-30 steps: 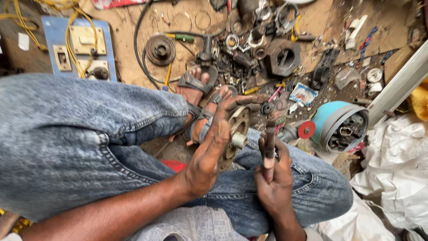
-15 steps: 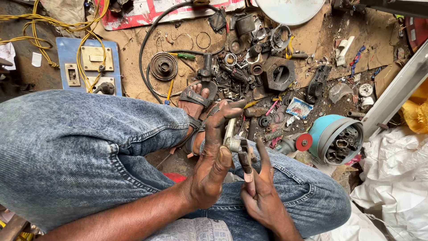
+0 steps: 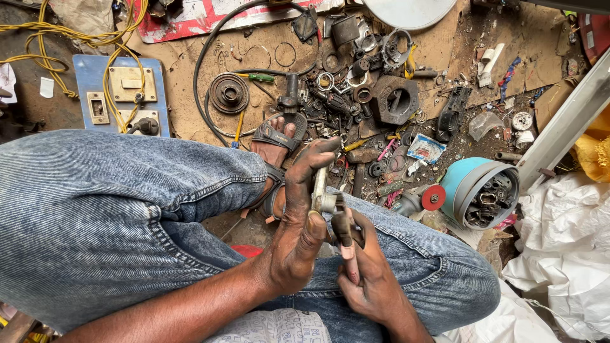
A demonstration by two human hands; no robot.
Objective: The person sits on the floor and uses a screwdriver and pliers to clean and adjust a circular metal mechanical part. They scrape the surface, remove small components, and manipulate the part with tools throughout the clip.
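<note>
Gripping a small metal part (image 3: 322, 194) in my closed left hand (image 3: 298, 228), I've now brought the pliers (image 3: 343, 232), clenched in my right hand (image 3: 368, 279), up against it just beside my thumb, so the nipping can start.
</note>
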